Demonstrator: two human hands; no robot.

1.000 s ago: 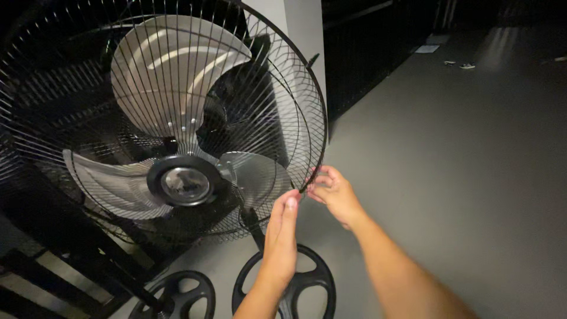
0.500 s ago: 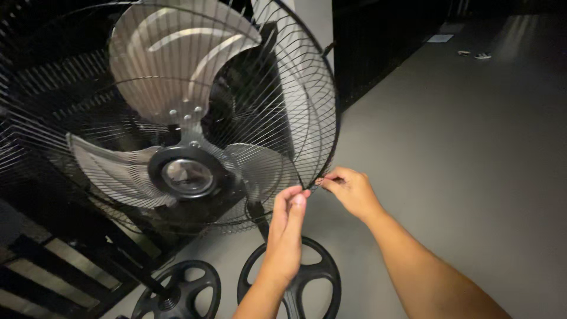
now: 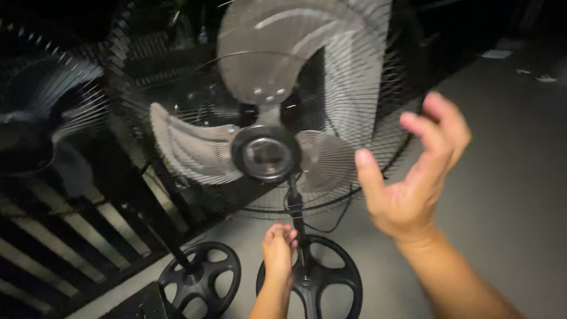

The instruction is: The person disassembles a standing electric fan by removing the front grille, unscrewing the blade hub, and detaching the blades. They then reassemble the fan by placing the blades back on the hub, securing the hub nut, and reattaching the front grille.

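A large pedestal fan (image 3: pixel 266 156) with a black wire grille and three silver blades stands in front of me on a black round spoked base (image 3: pixel 322 280). My left hand (image 3: pixel 279 245) is low by the fan's black pole (image 3: pixel 295 221), fingers curled beside it; whether it grips the pole is unclear. My right hand (image 3: pixel 416 171) is raised at the right of the grille, palm open, fingers spread, holding nothing and apart from the wire rim.
A second fan (image 3: pixel 35 127) stands blurred at the left, with its own spoked base (image 3: pixel 201 274) next to the first. A dark slatted fence (image 3: pixel 65 236) runs along the lower left. Grey concrete floor (image 3: pixel 502 177) stretches to the right.
Both hands left the grille's right rim. The left hand dropped down to the pole, the right lifted away and spread open. The view shifted, so the fan sits further right.
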